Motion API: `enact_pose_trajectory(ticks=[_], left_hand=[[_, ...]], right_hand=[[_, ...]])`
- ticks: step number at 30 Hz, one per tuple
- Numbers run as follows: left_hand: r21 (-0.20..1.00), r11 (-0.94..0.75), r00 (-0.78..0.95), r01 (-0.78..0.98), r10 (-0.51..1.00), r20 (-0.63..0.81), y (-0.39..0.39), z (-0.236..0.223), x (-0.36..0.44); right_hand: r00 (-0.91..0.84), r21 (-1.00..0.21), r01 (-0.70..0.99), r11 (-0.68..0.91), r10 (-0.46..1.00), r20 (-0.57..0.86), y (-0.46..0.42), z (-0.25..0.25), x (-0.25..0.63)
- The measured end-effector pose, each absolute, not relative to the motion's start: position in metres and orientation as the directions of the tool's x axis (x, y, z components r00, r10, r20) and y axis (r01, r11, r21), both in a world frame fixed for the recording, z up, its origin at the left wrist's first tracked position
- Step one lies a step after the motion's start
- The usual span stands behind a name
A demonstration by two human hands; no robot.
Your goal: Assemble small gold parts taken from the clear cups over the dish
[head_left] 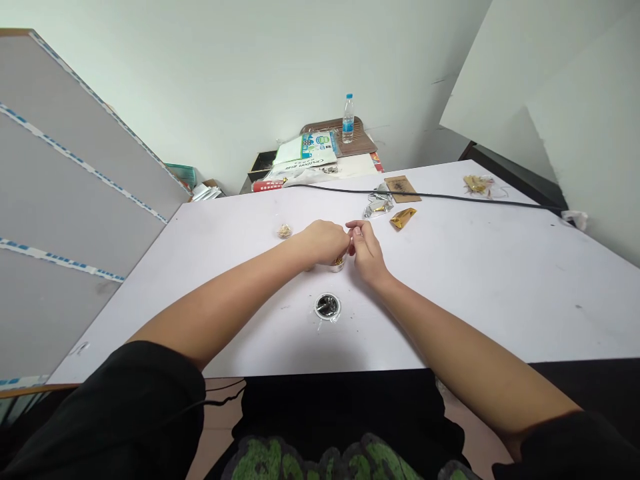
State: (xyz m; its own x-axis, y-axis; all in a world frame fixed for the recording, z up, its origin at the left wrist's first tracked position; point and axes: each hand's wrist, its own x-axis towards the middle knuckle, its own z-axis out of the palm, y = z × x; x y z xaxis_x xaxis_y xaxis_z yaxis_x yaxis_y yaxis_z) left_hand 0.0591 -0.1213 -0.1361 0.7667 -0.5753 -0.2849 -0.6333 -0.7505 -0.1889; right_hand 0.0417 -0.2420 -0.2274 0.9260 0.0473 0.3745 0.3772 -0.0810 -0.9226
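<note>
My left hand (326,241) is closed, its knuckles up and its fingers curled down over a small round container (338,267). Golden-brown bits show inside that container, just below the fingers. Close against it from the right is my right hand (369,252), with bent fingers and the thumb drawn in toward them. The fingertips of both hands meet above the container, and whatever they grip there is hidden. To the left lies a small clear pack of pale sticks or bits (285,231). Part of another small object shows under my left wrist.
A round cable-hole fitting (328,306) sits in the white table (500,280). Beyond my hands are a silver foil wrapper (379,203), a gold packet (403,218), a brown paper piece (403,189) and a black cable (450,196). A water bottle (349,120) stands behind; a grey partition (75,200) borders the left.
</note>
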Motion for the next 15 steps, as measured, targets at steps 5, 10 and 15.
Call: enact_pose_trajectory(ticks=[5, 10, 15], left_hand=[[-0.196, -0.725, 0.740, -0.660, -0.582, -0.338, -0.1247, -0.1343, 0.0561], [-0.162, -0.745, 0.745, -0.647, -0.573, -0.342, -0.1264, -0.1331, 0.0558], [-0.144, -0.760, 0.751, -0.633, -0.559, -0.351, -0.1238, -0.1316, 0.0595]], right_hand=[[0.931, -0.927, 0.364, -0.089, 0.066, 0.359, -0.2423, -0.2274, 0.0423], [0.930, -0.925, 0.366, -0.100, 0.053, 0.362, -0.2425, -0.2272, 0.0432], [0.929, -0.925, 0.370, -0.085, 0.056, 0.367, -0.2424, -0.2280, 0.0438]])
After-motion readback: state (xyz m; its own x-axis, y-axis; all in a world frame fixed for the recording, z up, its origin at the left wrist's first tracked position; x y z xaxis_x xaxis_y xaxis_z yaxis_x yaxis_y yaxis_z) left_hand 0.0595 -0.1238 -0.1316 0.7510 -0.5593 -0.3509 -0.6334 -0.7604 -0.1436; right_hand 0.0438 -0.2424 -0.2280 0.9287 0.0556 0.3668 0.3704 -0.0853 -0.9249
